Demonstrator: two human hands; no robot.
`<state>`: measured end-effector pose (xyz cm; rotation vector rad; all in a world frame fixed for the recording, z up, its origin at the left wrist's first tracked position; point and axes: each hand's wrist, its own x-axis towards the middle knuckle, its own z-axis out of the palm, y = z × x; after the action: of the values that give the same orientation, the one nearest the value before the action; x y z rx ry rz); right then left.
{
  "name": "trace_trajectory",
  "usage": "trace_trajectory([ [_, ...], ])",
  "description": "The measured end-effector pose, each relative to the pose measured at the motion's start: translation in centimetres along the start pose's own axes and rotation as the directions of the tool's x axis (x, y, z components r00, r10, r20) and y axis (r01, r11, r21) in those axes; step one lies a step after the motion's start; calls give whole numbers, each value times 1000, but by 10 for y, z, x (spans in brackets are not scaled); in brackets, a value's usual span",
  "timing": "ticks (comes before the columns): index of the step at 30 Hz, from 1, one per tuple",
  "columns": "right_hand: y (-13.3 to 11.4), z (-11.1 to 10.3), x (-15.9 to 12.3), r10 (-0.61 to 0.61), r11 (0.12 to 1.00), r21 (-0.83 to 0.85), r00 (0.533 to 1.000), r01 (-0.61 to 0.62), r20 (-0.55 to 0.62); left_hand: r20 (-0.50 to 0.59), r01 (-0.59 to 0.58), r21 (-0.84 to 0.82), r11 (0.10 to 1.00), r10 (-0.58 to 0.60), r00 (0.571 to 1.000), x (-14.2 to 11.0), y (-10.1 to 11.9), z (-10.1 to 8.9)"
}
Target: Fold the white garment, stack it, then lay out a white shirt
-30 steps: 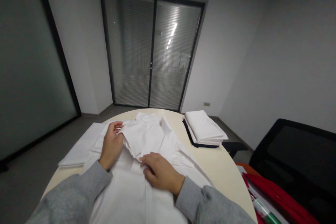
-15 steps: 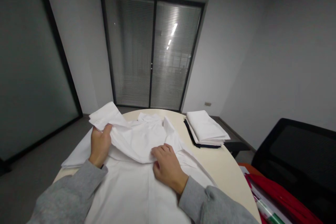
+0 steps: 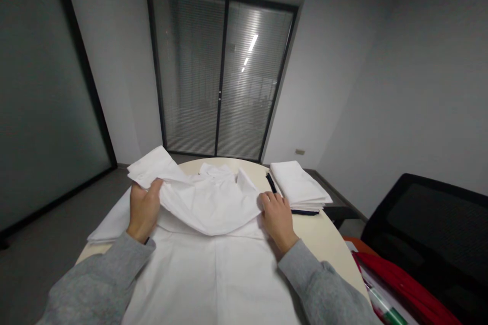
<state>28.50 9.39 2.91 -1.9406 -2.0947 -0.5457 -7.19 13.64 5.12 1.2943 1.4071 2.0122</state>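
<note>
Fabric of a white cotton shirt (image 3: 213,244) lies spread on the round cream bench (image 3: 324,233). Left hand (image 3: 143,210) is closed on its lifted sleeve (image 3: 160,172); right hand (image 3: 278,218) presses flat, fingers extended, on its right edge. Folded white cloths (image 3: 299,188) sit far right.

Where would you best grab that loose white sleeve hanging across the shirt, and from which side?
Probably at the cuff end of the sleeve, coming from the left, where the left hand already pinches it. That end sticks up free above the table, while the middle sags onto the shirt and gives no edge to catch. The right hand rests at the sleeve's other end.
</note>
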Motion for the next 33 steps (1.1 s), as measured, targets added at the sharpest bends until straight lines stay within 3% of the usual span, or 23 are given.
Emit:
trace_trajectory([
  [4, 23, -7, 7, 230, 973, -6, 973, -230, -26, 40, 25, -12, 1000, -25, 999, -4, 9, -4],
  [8, 43, -9, 11, 441, 896, 44, 897, -441, 10, 30, 117, 14, 993, -117, 993, -6, 24, -5],
  [11, 53, -8, 9, 515, 846, 100, 852, -523, 96, 72, 150, 60, 987, -154, 985, -8, 34, -11],
  [13, 57, -7, 7, 510, 843, 123, 851, -524, 127, 150, 118, 183, 976, -146, 978, -9, 36, -23],
  [16, 61, -7, 4, 452, 870, 143, 880, -471, 150, 351, 50, 386, 921, -196, 916, -11, 26, -53],
  [19, 65, -10, 1, 409, 885, 156, 893, -438, 185, 532, -103, 577, 810, -278, 800, -14, 11, -85],
  [22, 71, -19, -1, 427, 879, 134, 880, -458, 206, 577, -280, 680, 678, -258, 775, -19, 12, -99],
  [24, 74, -26, -2, 435, 885, 111, 887, -453, 153, 624, -373, 640, 672, -172, 762, -24, 24, -87],
  [28, 65, -37, -2, 340, 937, 106, 938, -332, -69, 791, -486, 438, 756, -66, 609, -35, 49, -19],
  [30, 50, -37, -3, 216, 967, 171, 966, -190, -145, 826, -503, 421, 755, -90, 556, -38, 51, 19],
  [33, 20, -30, -10, -55, 948, 299, 982, 108, -179, 807, -499, 534, 682, -234, 543, -40, 37, 51],
])
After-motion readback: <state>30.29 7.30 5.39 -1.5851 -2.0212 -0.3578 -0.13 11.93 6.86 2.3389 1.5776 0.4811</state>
